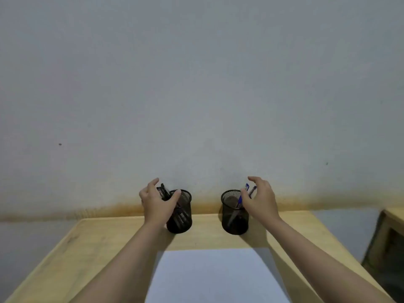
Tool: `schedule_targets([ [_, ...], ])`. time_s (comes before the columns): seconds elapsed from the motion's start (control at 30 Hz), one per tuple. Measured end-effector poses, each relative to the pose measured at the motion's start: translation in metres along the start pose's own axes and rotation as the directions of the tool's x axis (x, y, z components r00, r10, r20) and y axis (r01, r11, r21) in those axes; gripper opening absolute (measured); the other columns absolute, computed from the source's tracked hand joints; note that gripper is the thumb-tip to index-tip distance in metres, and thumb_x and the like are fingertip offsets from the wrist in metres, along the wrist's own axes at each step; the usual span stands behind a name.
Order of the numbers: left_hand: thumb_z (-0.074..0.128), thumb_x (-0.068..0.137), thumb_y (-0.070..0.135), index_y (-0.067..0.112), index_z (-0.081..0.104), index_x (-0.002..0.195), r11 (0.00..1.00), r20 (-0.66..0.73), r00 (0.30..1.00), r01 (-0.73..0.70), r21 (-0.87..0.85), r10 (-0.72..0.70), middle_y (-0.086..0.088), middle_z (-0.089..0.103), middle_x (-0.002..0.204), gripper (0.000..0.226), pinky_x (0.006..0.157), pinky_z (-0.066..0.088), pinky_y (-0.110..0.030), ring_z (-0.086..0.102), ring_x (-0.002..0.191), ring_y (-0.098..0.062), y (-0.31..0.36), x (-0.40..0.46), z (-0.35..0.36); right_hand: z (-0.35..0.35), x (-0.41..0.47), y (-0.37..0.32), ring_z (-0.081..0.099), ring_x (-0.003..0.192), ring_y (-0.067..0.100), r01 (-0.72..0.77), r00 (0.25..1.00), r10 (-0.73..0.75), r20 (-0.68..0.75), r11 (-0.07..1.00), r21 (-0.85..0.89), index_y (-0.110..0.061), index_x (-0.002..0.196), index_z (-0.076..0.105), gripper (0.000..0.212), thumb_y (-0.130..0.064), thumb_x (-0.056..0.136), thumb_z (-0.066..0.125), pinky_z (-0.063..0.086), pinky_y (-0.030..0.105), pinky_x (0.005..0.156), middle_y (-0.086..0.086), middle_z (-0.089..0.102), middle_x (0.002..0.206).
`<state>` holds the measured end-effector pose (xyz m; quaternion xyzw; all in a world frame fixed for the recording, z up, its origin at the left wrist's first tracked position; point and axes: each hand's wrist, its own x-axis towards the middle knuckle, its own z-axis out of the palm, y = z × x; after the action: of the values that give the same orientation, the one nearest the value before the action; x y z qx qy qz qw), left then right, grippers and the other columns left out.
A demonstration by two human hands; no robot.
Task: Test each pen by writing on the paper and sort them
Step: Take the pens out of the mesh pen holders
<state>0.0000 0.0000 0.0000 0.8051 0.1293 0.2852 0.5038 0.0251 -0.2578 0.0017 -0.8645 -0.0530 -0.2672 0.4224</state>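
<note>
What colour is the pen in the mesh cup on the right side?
Blue: the pen leans in the right black mesh cup, beside the right hand. The head view shows it.

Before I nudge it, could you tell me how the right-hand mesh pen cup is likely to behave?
The right mesh cup looks light, being open wire mesh, so it probably slides easily on the smooth wooden table. Its blue pens lean to one side above the rim, so a high push might tip it.

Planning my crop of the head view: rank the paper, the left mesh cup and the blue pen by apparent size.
1. paper, largest, though nearest the camera
2. left mesh cup
3. blue pen, partly hidden inside the other cup
</note>
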Motion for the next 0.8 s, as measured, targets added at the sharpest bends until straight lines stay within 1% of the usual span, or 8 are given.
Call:
schedule_targets([
  [0.1, 0.079, 0.071, 0.033, 0.020, 0.039, 0.130, 0.994, 0.038, 0.997, 0.063, -0.084, -0.060, -0.009, 0.040, 0.130, 0.072, 0.102, 0.041, -0.040, 0.050, 0.115, -0.025, -0.005, 0.015, 0.006, 0.005, 0.011, 0.006, 0.051, 0.113, 0.024, -0.080, 0.996, 0.078, 0.040, 0.996, 0.050, -0.010, 0.128, 0.050, 0.045, -0.023, 0.087, 0.062, 0.038, 0.027, 0.087, 0.012, 0.055, 0.121],
  [0.2, 0.080, 0.068, 0.031, 0.019, 0.043, 0.124, 0.988, 0.013, 0.995, 0.098, -0.118, -0.097, -0.006, 0.051, 0.120, 0.068, 0.098, 0.045, -0.043, 0.054, 0.109, -0.025, -0.010, 0.026, 0.014, 0.012, 0.020, 0.008, 0.054, 0.111, 0.024, -0.124, 0.991, 0.120, 0.062, 0.990, 0.074, -0.009, 0.127, 0.051, 0.045, -0.024, 0.087, 0.064, 0.045, 0.034, 0.090, 0.011, 0.058, 0.116],
  [0.33, 0.080, 0.069, 0.022, 0.013, 0.050, 0.119, 0.983, -0.024, 0.993, 0.113, -0.145, -0.118, -0.001, 0.052, 0.109, 0.059, 0.090, 0.046, -0.034, 0.055, 0.102, -0.022, -0.008, 0.034, 0.018, 0.018, 0.027, 0.008, 0.059, 0.086, 0.019, -0.130, 0.991, 0.124, 0.055, 0.985, 0.117, -0.006, 0.119, 0.058, 0.035, -0.018, 0.087, 0.063, 0.044, 0.027, 0.077, 0.004, 0.061, 0.091],
  [0.4, 0.079, 0.070, 0.019, 0.011, 0.054, 0.115, 0.986, -0.031, 0.994, 0.099, -0.135, -0.104, -0.002, 0.054, 0.108, 0.052, 0.088, 0.046, -0.033, 0.054, 0.099, -0.020, -0.006, 0.035, 0.018, 0.021, 0.026, 0.006, 0.059, 0.081, 0.016, -0.082, 0.996, 0.078, 0.037, 0.990, 0.115, -0.006, 0.116, 0.060, 0.031, -0.014, 0.087, 0.062, 0.042, 0.024, 0.074, 0.003, 0.062, 0.088],
  [0.5, 0.079, 0.070, 0.016, 0.012, 0.058, 0.111, 0.990, -0.024, 0.998, 0.057, -0.129, -0.060, -0.002, 0.057, 0.105, 0.046, 0.084, 0.045, -0.030, 0.054, 0.096, -0.017, -0.003, 0.037, 0.019, 0.023, 0.023, 0.001, 0.060, 0.086, 0.016, -0.007, 0.999, 0.003, 0.039, 0.993, 0.119, -0.008, 0.117, 0.060, 0.030, -0.011, 0.087, 0.061, 0.042, 0.021, 0.075, 0.004, 0.063, 0.094],
  [0.63, 0.076, 0.073, 0.011, 0.013, 0.065, 0.107, 0.994, 0.026, 1.000, 0.001, -0.110, 0.002, -0.003, 0.061, 0.100, 0.035, 0.085, 0.049, -0.032, 0.058, 0.089, -0.017, 0.002, 0.038, 0.023, 0.028, 0.021, -0.003, 0.061, 0.093, 0.017, 0.036, 0.997, -0.044, 0.067, 0.991, 0.125, -0.009, 0.120, 0.058, 0.032, -0.010, 0.088, 0.060, 0.051, 0.029, 0.084, 0.006, 0.063, 0.107],
  [0.7, 0.070, 0.077, 0.009, 0.014, 0.068, 0.101, 0.993, 0.057, 0.998, -0.017, -0.118, 0.024, -0.003, 0.065, 0.098, 0.025, 0.086, 0.051, -0.034, 0.060, 0.086, -0.016, 0.004, 0.038, 0.024, 0.028, 0.021, -0.003, 0.061, 0.090, 0.016, 0.018, 0.995, -0.031, 0.090, 0.990, 0.140, -0.009, 0.123, 0.057, 0.034, -0.011, 0.089, 0.059, 0.050, 0.027, 0.081, 0.005, 0.062, 0.105],
  [0.8, 0.062, 0.083, 0.004, 0.014, 0.069, 0.099, 0.994, 0.101, 0.994, -0.038, -0.106, 0.049, 0.001, 0.065, 0.097, 0.020, 0.090, 0.051, -0.036, 0.061, 0.092, -0.015, 0.007, 0.036, 0.026, 0.026, 0.021, -0.003, 0.061, 0.084, 0.015, 0.001, 0.988, -0.023, 0.156, 0.990, 0.138, -0.011, 0.125, 0.056, 0.033, -0.012, 0.092, 0.058, 0.046, 0.024, 0.076, 0.001, 0.061, 0.102],
])
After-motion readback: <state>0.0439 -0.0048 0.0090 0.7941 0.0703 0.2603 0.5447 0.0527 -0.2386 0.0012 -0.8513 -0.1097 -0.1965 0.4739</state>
